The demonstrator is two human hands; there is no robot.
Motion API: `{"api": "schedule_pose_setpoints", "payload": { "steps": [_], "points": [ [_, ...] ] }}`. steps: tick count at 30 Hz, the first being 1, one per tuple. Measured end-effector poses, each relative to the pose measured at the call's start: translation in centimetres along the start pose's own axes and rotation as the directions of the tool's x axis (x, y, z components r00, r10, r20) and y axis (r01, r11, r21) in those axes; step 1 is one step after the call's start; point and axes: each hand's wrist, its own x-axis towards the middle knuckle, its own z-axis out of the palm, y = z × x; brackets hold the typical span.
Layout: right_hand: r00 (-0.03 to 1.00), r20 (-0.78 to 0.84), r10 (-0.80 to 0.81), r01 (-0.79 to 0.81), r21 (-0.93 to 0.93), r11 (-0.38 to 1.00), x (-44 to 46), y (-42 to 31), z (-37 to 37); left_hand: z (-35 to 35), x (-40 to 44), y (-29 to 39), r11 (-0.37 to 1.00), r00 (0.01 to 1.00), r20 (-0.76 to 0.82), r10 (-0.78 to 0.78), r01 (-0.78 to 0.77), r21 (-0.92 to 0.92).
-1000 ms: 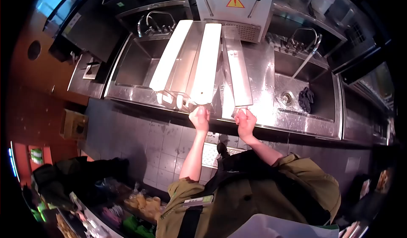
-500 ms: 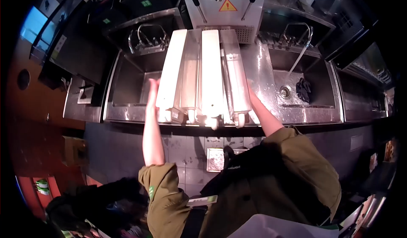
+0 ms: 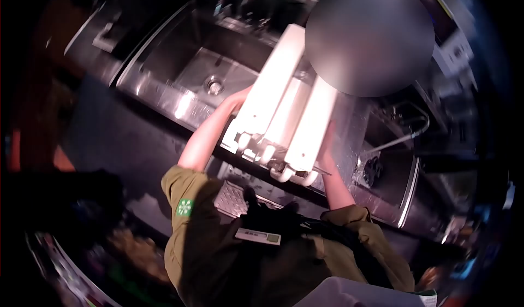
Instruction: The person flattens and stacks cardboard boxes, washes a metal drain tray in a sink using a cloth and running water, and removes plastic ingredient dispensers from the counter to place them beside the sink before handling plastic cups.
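Observation:
Several long, narrow containers (image 3: 273,83), white on top with cloudy clear walls between, lie side by side between my hands. Rounded white spouts or feet stick out at their near ends. My left hand (image 3: 240,99) presses the left outer side, its fingers partly hidden by the containers. Against the right outer side is my right hand (image 3: 328,143), mostly hidden behind the rightmost container. Together the two hands grip the set over the front edge of the steel counter (image 3: 349,121).
A steel sink (image 3: 202,66) with a drain lies left of the containers. Another sink (image 3: 376,170) on the right holds a dark cloth, beneath a curved faucet (image 3: 423,121). A blurred round patch covers the upper right. A metal floor plate (image 3: 231,199) lies below.
My view has turned, so the counter and containers now slant. The left sink shows more fully. Both hands stay at the containers' outer sides.

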Motion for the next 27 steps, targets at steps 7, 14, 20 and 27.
{"api": "schedule_pose_setpoints", "payload": {
  "steps": [7, 14, 20, 27],
  "points": [
    [0.997, 0.044, 0.064, -0.061, -0.077, 0.995, 1.5, 1.3, -2.2, -2.6, 2.3, -1.4, 0.998, 1.000, 0.022, -0.005, 0.004, 0.068],
    [0.998, 0.022, 0.054, -0.051, -0.098, 0.994, 2.2, 2.4, -3.1, -3.5, 3.0, -2.9, 0.999, 1.000, -0.012, 0.025, -0.025, 0.024],
    [0.992, -0.100, 0.077, -0.081, -0.029, 0.996, 1.8, 2.5, -7.9, -4.0, 0.4, -3.3, 0.985, 0.983, -0.175, 0.049, -0.077, -0.156],
    [0.942, -0.277, 0.190, -0.164, 0.115, 0.980, -4.1, -2.0, -14.9, 0.4, -11.2, -3.7, 0.924, 0.524, -0.834, 0.174, -0.379, -0.045]
  ]
}}
